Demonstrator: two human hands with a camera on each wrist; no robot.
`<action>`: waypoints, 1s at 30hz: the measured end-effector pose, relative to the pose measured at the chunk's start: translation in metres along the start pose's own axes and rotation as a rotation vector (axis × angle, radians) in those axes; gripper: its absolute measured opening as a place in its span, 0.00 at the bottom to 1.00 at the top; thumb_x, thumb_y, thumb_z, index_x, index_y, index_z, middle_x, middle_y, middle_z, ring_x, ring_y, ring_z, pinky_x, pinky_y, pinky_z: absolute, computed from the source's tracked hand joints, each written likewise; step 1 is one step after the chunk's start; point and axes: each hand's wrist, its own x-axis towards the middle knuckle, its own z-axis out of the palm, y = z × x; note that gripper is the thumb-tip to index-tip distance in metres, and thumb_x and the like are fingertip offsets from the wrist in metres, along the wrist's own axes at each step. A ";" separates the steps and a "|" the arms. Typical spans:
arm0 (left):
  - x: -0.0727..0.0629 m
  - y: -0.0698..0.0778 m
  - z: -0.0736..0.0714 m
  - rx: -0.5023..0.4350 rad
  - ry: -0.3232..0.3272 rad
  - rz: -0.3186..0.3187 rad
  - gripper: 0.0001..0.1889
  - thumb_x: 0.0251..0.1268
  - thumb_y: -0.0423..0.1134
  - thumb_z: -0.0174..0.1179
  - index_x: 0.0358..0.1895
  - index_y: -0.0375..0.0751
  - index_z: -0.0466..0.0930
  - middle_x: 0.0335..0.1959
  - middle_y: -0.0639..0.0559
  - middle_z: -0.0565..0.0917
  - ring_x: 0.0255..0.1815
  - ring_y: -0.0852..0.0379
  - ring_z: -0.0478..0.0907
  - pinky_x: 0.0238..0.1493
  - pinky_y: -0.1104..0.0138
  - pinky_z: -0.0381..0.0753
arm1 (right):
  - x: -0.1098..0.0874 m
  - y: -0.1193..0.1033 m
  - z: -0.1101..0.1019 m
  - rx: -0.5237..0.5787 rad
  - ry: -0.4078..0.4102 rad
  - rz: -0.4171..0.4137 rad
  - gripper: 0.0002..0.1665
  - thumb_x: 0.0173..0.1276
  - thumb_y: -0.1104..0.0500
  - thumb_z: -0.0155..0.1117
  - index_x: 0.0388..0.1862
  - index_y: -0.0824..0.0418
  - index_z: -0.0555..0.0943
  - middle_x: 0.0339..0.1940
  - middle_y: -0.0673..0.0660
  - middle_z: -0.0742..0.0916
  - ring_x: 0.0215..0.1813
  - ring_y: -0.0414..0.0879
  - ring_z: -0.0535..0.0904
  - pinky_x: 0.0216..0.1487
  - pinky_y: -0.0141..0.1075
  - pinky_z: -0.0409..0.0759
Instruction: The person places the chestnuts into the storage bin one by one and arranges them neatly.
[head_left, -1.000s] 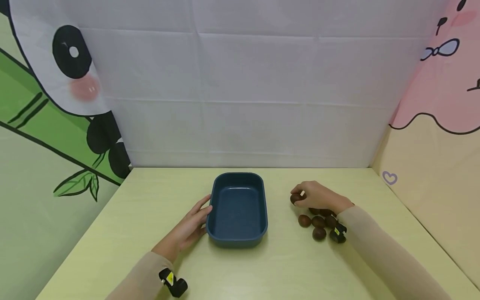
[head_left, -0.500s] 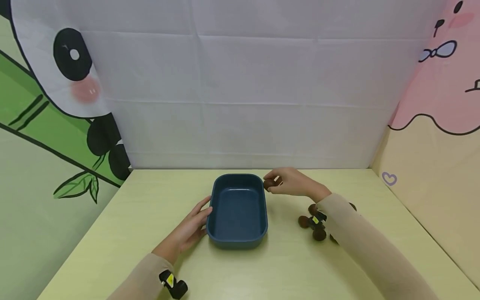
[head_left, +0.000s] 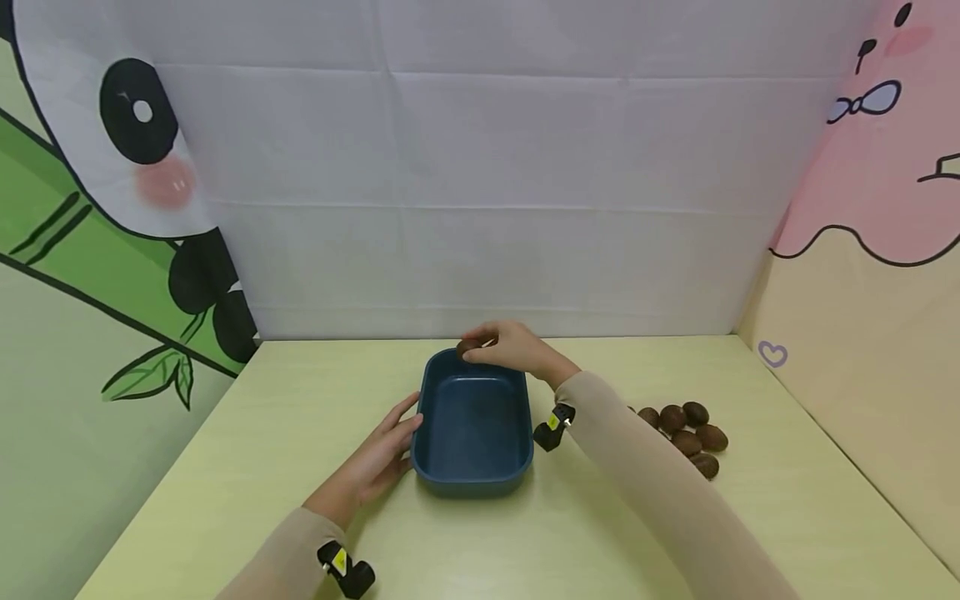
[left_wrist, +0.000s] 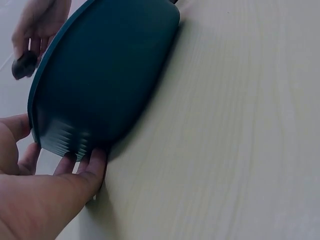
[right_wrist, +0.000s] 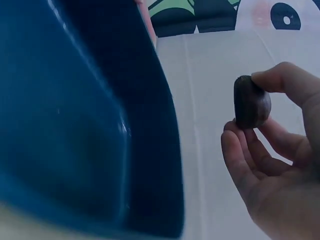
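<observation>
A deep blue rectangular tub stands on the table before me, with nothing visible inside it in the head view. My left hand rests its fairly straight fingers against the tub's outer left wall; the left wrist view shows the fingertips touching it. Over the tub's far rim is my right hand, pinching a dark brown chestnut between thumb and fingers. In the right wrist view this chestnut appears beside the rim, apart from the wall.
Several more chestnuts lie in a loose group to the right, partly hidden by my right sleeve. The pale yellow table ends at a white cloth backdrop. Printed cloths hang left and right.
My right hand has carried the chestnut leftward from the group to above the tub's far end, uncovering more of the group. The left hand has kept its place on the tub.
</observation>
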 end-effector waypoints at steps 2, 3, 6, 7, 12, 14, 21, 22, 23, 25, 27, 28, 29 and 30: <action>0.000 0.000 0.000 0.002 0.001 -0.001 0.33 0.81 0.44 0.49 0.82 0.55 0.46 0.72 0.37 0.67 0.66 0.51 0.71 0.65 0.53 0.66 | 0.008 0.005 0.009 0.065 0.019 0.033 0.26 0.70 0.51 0.68 0.64 0.58 0.80 0.53 0.50 0.86 0.56 0.46 0.81 0.60 0.45 0.76; 0.000 0.000 0.000 0.002 0.001 -0.002 0.33 0.81 0.44 0.48 0.82 0.55 0.45 0.71 0.37 0.67 0.65 0.51 0.72 0.65 0.53 0.66 | 0.011 0.007 0.013 0.101 0.029 0.051 0.26 0.70 0.51 0.68 0.64 0.58 0.80 0.54 0.50 0.86 0.55 0.46 0.81 0.60 0.46 0.76; 0.000 0.001 0.000 0.007 -0.004 -0.001 0.33 0.82 0.44 0.48 0.82 0.55 0.45 0.72 0.36 0.67 0.66 0.51 0.71 0.65 0.53 0.66 | 0.021 0.012 0.027 0.184 0.051 0.096 0.27 0.70 0.53 0.68 0.65 0.62 0.79 0.56 0.55 0.85 0.55 0.48 0.82 0.59 0.45 0.78; 0.000 0.001 0.001 0.006 -0.002 -0.002 0.33 0.82 0.44 0.48 0.82 0.55 0.45 0.72 0.36 0.67 0.66 0.51 0.71 0.65 0.53 0.66 | 0.023 0.014 0.031 0.205 0.056 0.112 0.27 0.70 0.54 0.68 0.64 0.63 0.79 0.57 0.57 0.85 0.55 0.49 0.82 0.57 0.45 0.79; -0.001 0.002 0.000 0.014 -0.004 -0.004 0.32 0.82 0.45 0.47 0.82 0.55 0.45 0.74 0.36 0.64 0.68 0.50 0.69 0.68 0.52 0.64 | 0.034 0.021 0.050 0.161 0.110 0.206 0.24 0.68 0.54 0.70 0.60 0.62 0.82 0.55 0.59 0.85 0.51 0.50 0.84 0.51 0.40 0.82; -0.001 0.001 0.000 0.016 -0.009 -0.005 0.32 0.82 0.45 0.47 0.82 0.55 0.44 0.74 0.36 0.64 0.69 0.49 0.69 0.68 0.51 0.63 | 0.037 0.024 0.057 0.118 0.132 0.248 0.24 0.67 0.53 0.71 0.60 0.61 0.83 0.53 0.57 0.86 0.48 0.48 0.84 0.50 0.40 0.82; -0.001 0.001 0.000 0.006 -0.021 0.002 0.33 0.82 0.45 0.47 0.82 0.54 0.44 0.76 0.35 0.61 0.73 0.44 0.63 0.70 0.50 0.61 | 0.038 0.031 0.077 -0.025 0.205 0.359 0.24 0.64 0.53 0.74 0.56 0.62 0.85 0.36 0.55 0.88 0.33 0.44 0.84 0.37 0.39 0.83; -0.001 0.001 0.000 0.006 -0.024 0.003 0.33 0.82 0.45 0.47 0.82 0.54 0.44 0.76 0.35 0.60 0.73 0.43 0.63 0.70 0.50 0.60 | 0.038 0.031 0.079 -0.040 0.213 0.364 0.22 0.64 0.54 0.74 0.55 0.63 0.85 0.34 0.55 0.88 0.32 0.45 0.84 0.36 0.39 0.83; -0.001 0.000 0.000 0.006 -0.028 0.003 0.33 0.82 0.45 0.47 0.82 0.54 0.43 0.76 0.34 0.60 0.74 0.43 0.62 0.70 0.49 0.60 | 0.038 0.031 0.081 -0.053 0.218 0.369 0.21 0.64 0.56 0.74 0.54 0.64 0.85 0.33 0.55 0.88 0.32 0.45 0.83 0.36 0.39 0.83; -0.002 0.000 0.000 0.008 -0.035 0.002 0.33 0.82 0.45 0.47 0.82 0.54 0.42 0.76 0.34 0.60 0.75 0.42 0.60 0.71 0.49 0.59 | 0.038 0.032 0.084 -0.072 0.230 0.371 0.19 0.64 0.58 0.74 0.52 0.65 0.86 0.32 0.55 0.88 0.33 0.45 0.84 0.37 0.40 0.83; -0.002 0.000 -0.001 0.008 -0.037 0.003 0.33 0.82 0.45 0.47 0.82 0.54 0.42 0.76 0.34 0.60 0.75 0.41 0.60 0.71 0.49 0.59 | 0.038 0.033 0.086 -0.092 0.239 0.367 0.18 0.65 0.59 0.73 0.51 0.65 0.86 0.33 0.56 0.88 0.34 0.46 0.84 0.38 0.40 0.83; -0.002 0.000 -0.001 0.009 -0.039 0.004 0.33 0.82 0.45 0.46 0.82 0.54 0.42 0.76 0.34 0.60 0.75 0.40 0.60 0.71 0.49 0.59 | 0.039 0.033 0.087 -0.097 0.243 0.365 0.17 0.65 0.59 0.73 0.52 0.65 0.86 0.34 0.56 0.88 0.35 0.47 0.84 0.39 0.40 0.83; -0.002 0.001 -0.001 0.010 -0.040 0.006 0.33 0.82 0.45 0.46 0.82 0.54 0.42 0.76 0.33 0.60 0.75 0.40 0.60 0.71 0.48 0.59 | 0.039 0.033 0.087 -0.103 0.246 0.363 0.17 0.65 0.60 0.73 0.52 0.65 0.86 0.36 0.57 0.89 0.36 0.47 0.85 0.40 0.40 0.83; -0.002 0.001 -0.001 0.011 -0.040 0.007 0.33 0.82 0.45 0.46 0.82 0.55 0.42 0.76 0.34 0.60 0.75 0.40 0.60 0.71 0.48 0.59 | 0.040 0.033 0.087 -0.110 0.247 0.360 0.17 0.66 0.60 0.72 0.52 0.65 0.86 0.38 0.58 0.89 0.37 0.48 0.85 0.41 0.40 0.83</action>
